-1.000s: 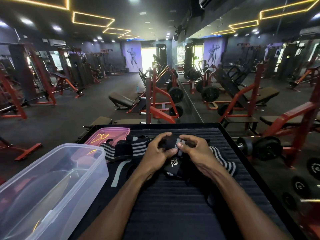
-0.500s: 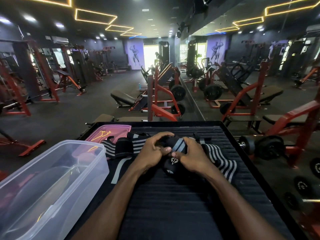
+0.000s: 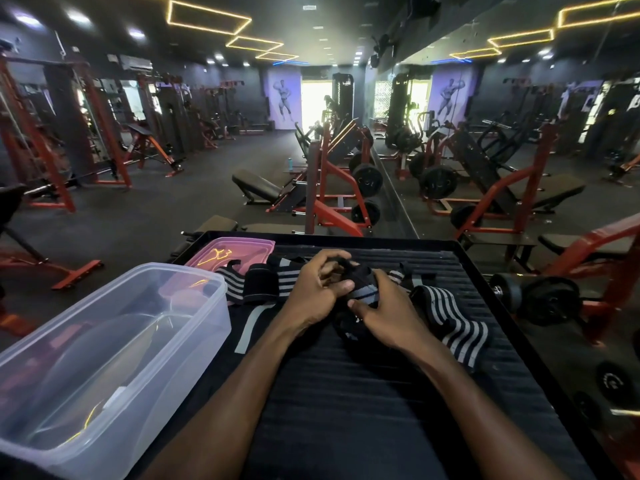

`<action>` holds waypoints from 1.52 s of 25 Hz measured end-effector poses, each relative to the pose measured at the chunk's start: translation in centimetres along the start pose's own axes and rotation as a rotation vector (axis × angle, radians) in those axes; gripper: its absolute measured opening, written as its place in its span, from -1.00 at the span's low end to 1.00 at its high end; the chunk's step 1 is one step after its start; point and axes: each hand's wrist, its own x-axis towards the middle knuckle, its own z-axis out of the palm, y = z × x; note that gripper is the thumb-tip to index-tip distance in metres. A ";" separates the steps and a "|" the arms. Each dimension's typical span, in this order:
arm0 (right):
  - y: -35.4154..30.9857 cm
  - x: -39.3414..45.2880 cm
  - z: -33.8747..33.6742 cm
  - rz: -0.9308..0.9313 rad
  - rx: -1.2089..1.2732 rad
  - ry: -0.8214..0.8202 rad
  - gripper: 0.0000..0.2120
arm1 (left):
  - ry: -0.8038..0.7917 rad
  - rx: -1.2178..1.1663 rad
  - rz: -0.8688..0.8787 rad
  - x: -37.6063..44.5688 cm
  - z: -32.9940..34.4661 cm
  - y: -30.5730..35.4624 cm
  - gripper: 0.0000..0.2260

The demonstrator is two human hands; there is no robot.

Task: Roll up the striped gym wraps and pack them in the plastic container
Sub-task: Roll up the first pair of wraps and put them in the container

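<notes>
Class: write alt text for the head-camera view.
Two bare hands, left hand and right hand, roll a black-and-grey striped gym wrap on a black ribbed mat, beside an empty clear plastic container, in a gym.

The wrap (image 3: 363,289) between the hands is black with grey stripes, as are the wrap (image 3: 450,317) on the right and the wrap (image 3: 263,282) on the left. The container (image 3: 114,348) is clear, colourless plastic and the lid (image 3: 239,249) behind it is pink. The ribbed mat (image 3: 346,410) is black, and the gym frames (image 3: 325,188) are red with black pads
</notes>
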 end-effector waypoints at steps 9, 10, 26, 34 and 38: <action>-1.7 -0.5 1.5 0.013 0.080 0.148 -0.57 | 0.105 0.185 0.041 -0.6 -1.9 2.3 -0.80; -2.1 -0.3 1.8 0.011 0.068 0.140 -0.54 | 0.117 0.308 0.054 -0.8 -2.7 2.9 -0.84; -17.7 2.0 9.7 -0.186 0.259 -0.077 -0.45 | -0.063 1.530 -0.255 -4.1 -24.5 7.0 -0.72; -19.8 3.1 16.5 -0.233 0.064 -0.268 -0.52 | -0.068 1.449 -0.312 -4.4 -29.6 4.1 -0.69; -18.5 4.0 19.5 -0.284 -0.079 -0.259 -0.53 | -0.040 1.438 -0.296 -4.8 -31.8 3.5 -0.67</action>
